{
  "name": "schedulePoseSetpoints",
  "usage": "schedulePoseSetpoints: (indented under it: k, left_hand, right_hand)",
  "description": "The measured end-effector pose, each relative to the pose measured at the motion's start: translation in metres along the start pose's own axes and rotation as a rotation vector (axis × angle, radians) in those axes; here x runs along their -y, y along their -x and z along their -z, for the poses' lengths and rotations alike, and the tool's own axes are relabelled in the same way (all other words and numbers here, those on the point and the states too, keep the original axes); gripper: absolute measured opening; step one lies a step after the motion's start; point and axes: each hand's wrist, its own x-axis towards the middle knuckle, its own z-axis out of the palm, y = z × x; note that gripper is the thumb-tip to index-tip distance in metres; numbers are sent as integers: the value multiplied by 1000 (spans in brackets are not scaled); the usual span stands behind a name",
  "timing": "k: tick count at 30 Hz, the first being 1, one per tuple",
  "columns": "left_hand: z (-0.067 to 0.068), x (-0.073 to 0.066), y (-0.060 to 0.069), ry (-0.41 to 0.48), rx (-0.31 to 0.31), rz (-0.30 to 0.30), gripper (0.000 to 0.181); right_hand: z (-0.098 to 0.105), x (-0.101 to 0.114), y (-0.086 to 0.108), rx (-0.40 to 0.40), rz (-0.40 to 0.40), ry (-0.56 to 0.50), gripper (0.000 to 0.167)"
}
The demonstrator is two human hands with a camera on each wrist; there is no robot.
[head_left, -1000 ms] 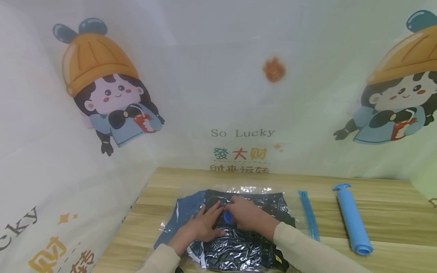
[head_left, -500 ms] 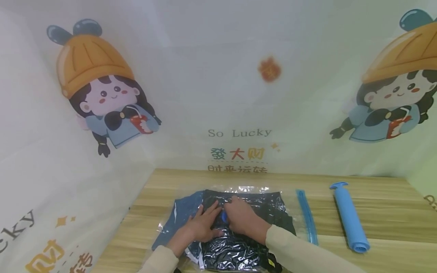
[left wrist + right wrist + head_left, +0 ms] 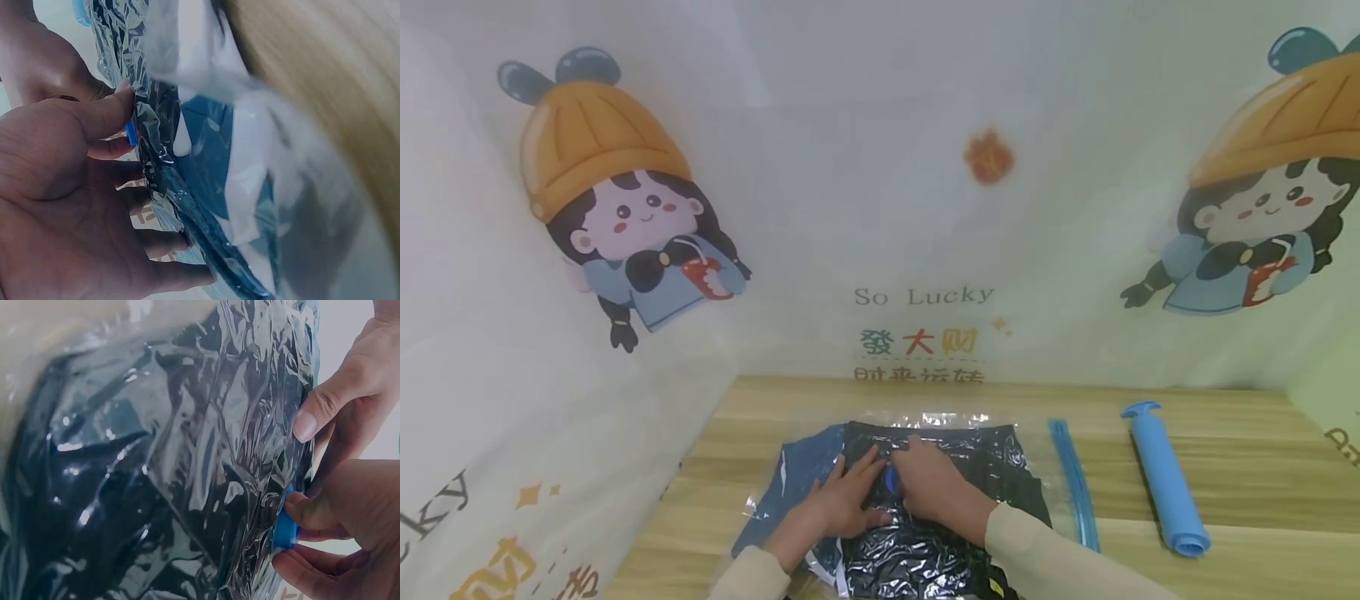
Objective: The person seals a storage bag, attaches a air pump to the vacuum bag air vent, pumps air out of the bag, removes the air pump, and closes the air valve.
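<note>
A clear plastic vacuum storage bag (image 3: 925, 550) lies flat on the table with dark and blue clothing inside, its film wrinkled and shiny. Near its middle sits a round blue valve cap (image 3: 285, 529). My right hand (image 3: 931, 482) pinches this cap between thumb and fingers, as the right wrist view shows. Just left of the cap, my left hand (image 3: 844, 502) rests on the bag with its fingers spread and straight. In the left wrist view the fingertips of the left hand (image 3: 81, 194) touch the film.
A blue hand pump (image 3: 1168, 483) lies on the wooden table (image 3: 1247, 467) to the right. Along the bag's right edge runs a blue zip strip (image 3: 1075, 483). A printed cloth (image 3: 820, 167) hangs behind and to the left.
The head view has shifted slightly. My right hand stays at the valve cap, with only a small change in its pose. My left hand holds its place on the bag.
</note>
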Motion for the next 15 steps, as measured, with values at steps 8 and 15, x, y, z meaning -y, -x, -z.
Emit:
schedulePoseSetpoints:
  k: [8,15]
  left_hand:
    - [-2,2,10,7,-8,-4,77]
    - [-3,3,7,10,2,-2,76]
  right_hand:
    - [-7,5,1,-11,21,-17,35]
    - [-7,2,1,-3,5,-30,34]
